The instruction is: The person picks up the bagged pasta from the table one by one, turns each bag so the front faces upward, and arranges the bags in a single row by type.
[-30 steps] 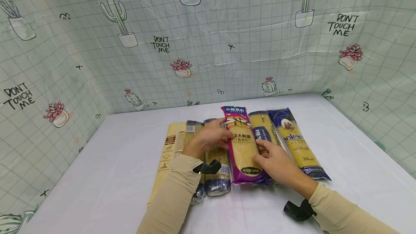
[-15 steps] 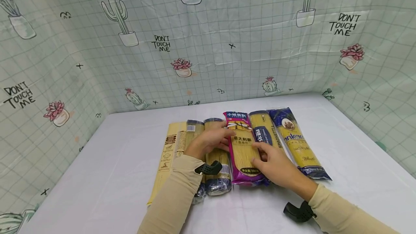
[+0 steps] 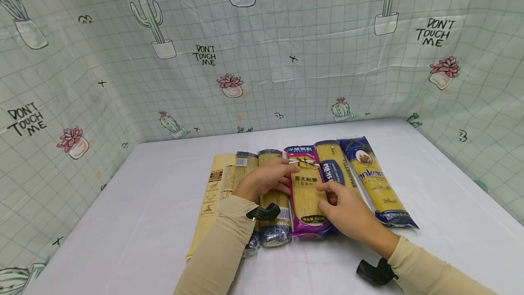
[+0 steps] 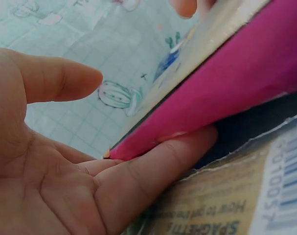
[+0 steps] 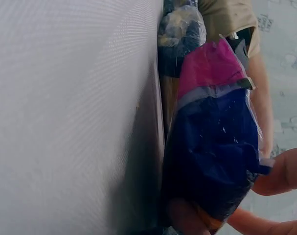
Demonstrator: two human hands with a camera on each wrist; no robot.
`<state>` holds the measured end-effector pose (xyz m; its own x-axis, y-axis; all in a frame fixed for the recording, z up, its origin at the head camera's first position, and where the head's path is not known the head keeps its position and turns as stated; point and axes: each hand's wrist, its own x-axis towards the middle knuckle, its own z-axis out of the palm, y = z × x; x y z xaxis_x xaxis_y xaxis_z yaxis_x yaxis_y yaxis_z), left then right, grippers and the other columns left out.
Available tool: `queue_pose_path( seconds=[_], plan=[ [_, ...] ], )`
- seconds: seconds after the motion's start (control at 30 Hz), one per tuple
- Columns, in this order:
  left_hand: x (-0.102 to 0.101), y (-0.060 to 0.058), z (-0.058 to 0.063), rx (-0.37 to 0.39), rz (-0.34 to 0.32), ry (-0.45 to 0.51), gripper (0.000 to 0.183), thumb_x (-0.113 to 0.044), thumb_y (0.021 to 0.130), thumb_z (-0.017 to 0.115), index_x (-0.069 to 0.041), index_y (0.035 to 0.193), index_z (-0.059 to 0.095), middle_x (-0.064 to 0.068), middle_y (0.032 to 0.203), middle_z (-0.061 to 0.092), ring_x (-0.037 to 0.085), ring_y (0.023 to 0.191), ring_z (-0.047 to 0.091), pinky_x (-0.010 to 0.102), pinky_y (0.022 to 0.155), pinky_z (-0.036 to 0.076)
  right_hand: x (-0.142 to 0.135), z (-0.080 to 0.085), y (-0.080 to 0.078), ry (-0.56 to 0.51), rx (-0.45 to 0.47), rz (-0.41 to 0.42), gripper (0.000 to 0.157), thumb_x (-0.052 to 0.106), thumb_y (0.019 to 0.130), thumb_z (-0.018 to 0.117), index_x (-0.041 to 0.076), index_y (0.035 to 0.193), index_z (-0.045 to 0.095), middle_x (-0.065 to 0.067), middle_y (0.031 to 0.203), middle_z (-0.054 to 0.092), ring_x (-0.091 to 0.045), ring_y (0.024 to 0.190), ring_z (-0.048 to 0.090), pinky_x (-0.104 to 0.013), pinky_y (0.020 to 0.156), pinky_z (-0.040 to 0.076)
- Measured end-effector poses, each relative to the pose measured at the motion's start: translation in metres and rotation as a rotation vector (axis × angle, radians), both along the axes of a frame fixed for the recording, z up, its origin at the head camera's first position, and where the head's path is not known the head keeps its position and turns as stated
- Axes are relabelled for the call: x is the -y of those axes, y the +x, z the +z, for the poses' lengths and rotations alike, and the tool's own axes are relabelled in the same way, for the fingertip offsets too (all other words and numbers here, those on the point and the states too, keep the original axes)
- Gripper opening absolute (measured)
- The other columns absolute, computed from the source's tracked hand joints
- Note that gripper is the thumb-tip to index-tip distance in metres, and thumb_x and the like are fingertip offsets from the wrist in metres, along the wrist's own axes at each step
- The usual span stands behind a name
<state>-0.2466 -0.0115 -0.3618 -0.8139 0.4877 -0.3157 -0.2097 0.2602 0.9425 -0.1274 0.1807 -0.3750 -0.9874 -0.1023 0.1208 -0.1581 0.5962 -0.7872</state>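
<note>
A purple-edged spaghetti pack [image 3: 307,185] with Chinese lettering lies in a row of pasta packs, between a spaghetti pack [image 3: 275,199] with a blue end on its left and a "Sicilia" spaghetti pack [image 3: 336,164] on its right. My right hand [image 3: 348,211] grips its right side, thumb and index finger on top; in the right wrist view a fingertip [image 5: 185,218] shows low at its blue underside. My left hand [image 3: 264,179] is at the opposite edge. In the left wrist view its fingers [image 4: 158,169] lie extended along the pink side, and its thumb [image 4: 65,78] stands apart from the pack.
To the right lies a blue and yellow "Ankara" pasta pack [image 3: 376,181]. At the row's left end are a pale yellow noodle pack [image 3: 210,195] and another pasta pack [image 3: 245,163], partly under the left arm. A white cloth [image 3: 123,222] covers the table; a cactus-print curtain [image 3: 262,58] surrounds it.
The purple-edged spaghetti pack has come down flatter into the row, its top end moving toward me. Both hands stay at its sides; the left thumb and right fingers shift slightly with it.
</note>
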Motion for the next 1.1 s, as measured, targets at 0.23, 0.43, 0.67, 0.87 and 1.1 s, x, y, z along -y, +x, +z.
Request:
queue_pose_path(
  seconds=[0.23, 0.43, 0.67, 0.87, 1.1],
  plan=[
    [-0.004, 0.006, 0.006, -0.136, -0.005, -0.168, 0.04, -0.019, 0.099, 0.063, 0.006, 0.129, 0.055, 0.015, 0.108, 0.065, 0.028, 0.086, 0.069, 0.038, 0.071, 0.06, 0.004, 0.0, 0.001, 0.083, -0.058, -0.028, 0.034, 0.013, 0.091, 0.064, 0.004, 0.124, 0.065, -0.008, 0.105, 0.067, -0.018, 0.088, 0.063, -0.036, 0.074, 0.054],
    [-0.01, 0.012, 0.009, -0.171, 0.03, -0.236, 0.046, -0.019, 0.097, 0.064, 0.006, 0.134, 0.052, 0.014, 0.111, 0.06, 0.026, 0.083, 0.069, 0.038, 0.071, 0.06, 0.005, 0.0, 0.003, 0.093, -0.132, -0.044, 0.03, 0.012, 0.092, 0.065, 0.004, 0.121, 0.066, -0.008, 0.107, 0.065, -0.016, 0.082, 0.06, -0.033, 0.069, 0.052],
    [-0.015, 0.011, 0.005, -0.148, 0.013, -0.169, 0.039, -0.022, 0.097, 0.064, 0.004, 0.126, 0.056, 0.013, 0.12, 0.06, 0.027, 0.095, 0.068, 0.036, 0.071, 0.06, -0.003, 0.001, 0.003, 0.075, -0.147, -0.082, 0.024, 0.013, 0.094, 0.065, 0.006, 0.116, 0.069, -0.012, 0.108, 0.072, -0.021, 0.088, 0.072, -0.035, 0.068, 0.057],
    [-0.021, 0.012, 0.007, -0.145, -0.006, -0.153, 0.037, -0.022, 0.099, 0.061, 0.003, 0.126, 0.058, 0.012, 0.12, 0.061, 0.028, 0.103, 0.067, 0.037, 0.071, 0.06, -0.011, 0.005, 0.003, 0.194, -0.242, -0.105, 0.02, 0.015, 0.094, 0.065, 0.007, 0.111, 0.071, -0.006, 0.1, 0.072, -0.022, 0.087, 0.07, -0.039, 0.069, 0.056],
    [-0.005, 0.009, 0.009, -0.169, -0.05, -0.135, 0.04, -0.019, 0.103, 0.058, 0.009, 0.131, 0.056, 0.019, 0.12, 0.063, 0.03, 0.101, 0.067, 0.038, 0.08, 0.059, -0.01, 0.003, 0.001, 0.246, -0.358, -0.031, 0.013, 0.011, 0.092, 0.066, 0.008, 0.103, 0.073, -0.002, 0.097, 0.073, -0.015, 0.08, 0.069, -0.035, 0.067, 0.057]
  ],
)
